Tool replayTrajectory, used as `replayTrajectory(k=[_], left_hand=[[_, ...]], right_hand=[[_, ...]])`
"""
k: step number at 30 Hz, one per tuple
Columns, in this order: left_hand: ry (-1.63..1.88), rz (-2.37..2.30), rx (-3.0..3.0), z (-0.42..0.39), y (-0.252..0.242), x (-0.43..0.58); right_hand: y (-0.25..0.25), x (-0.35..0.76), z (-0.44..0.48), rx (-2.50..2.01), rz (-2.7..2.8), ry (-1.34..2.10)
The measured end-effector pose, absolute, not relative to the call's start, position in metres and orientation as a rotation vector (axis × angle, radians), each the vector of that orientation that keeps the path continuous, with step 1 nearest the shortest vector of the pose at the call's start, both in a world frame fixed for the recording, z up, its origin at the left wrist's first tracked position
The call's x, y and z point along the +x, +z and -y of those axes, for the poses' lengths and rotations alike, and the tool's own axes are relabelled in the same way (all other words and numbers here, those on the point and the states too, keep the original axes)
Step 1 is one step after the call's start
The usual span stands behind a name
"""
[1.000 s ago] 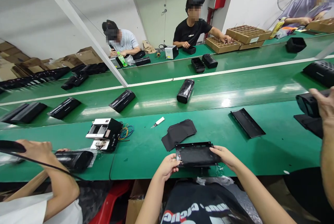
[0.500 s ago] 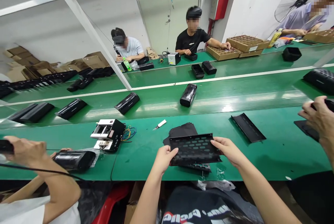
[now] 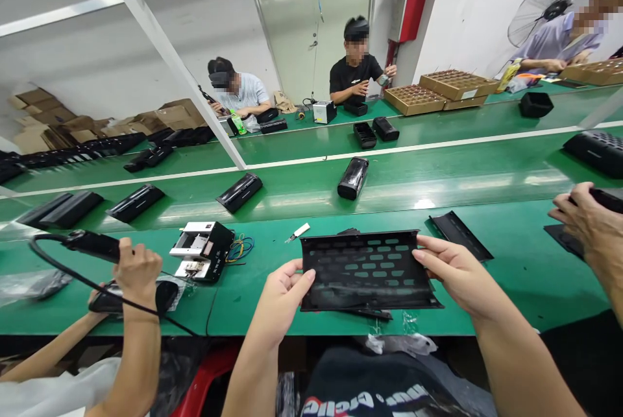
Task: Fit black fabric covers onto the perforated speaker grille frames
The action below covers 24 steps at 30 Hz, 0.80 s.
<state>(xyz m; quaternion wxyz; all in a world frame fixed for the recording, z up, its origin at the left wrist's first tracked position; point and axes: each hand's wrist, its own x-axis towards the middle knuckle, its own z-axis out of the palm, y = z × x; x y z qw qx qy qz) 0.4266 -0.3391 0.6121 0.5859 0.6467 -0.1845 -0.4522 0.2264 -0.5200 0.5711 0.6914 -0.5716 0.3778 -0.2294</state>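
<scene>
Holding a slotted black panel with two hands above the desk

Looking through the head camera, I take the slotted black panel as the middle of my clock face, with 12 o'clock away from the body. It is lifted over the near edge of the green desk, and its slots let the green show through.

My left hand holds it at the 9 o'clock edge, half closed, the thumb on the face and the other fingers mostly hidden behind. My right hand holds it near 2 o'clock, also half closed, pinching the edge between thumb and fingers.

At 6 o'clock, partly covered by the panel, I see another black piece. At 2 o'clock a curved black panel lies on the desk. At 10 o'clock there is a small white-handled tool, and at 9 o'clock, farther, a black-and-white machine with coloured wires beside it. A glossy black housing rests at 12 o'clock. Far at 9 o'clock, a co-worker's hand grips a black corded tool.
</scene>
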Motion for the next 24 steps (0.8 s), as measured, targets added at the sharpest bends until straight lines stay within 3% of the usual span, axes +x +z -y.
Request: replayTrajectory(k=[8,24], left_hand=[[-0.939,0.471,1.46,0.328,0.635,0.417],[-0.959,0.506,1.469,0.333,0.643,0.422]], right_hand=[[0.59,0.211,0.517,-1.398,-0.78,-0.657],[0.605,0.21,0.524,-1.454,-0.689,-0.636]])
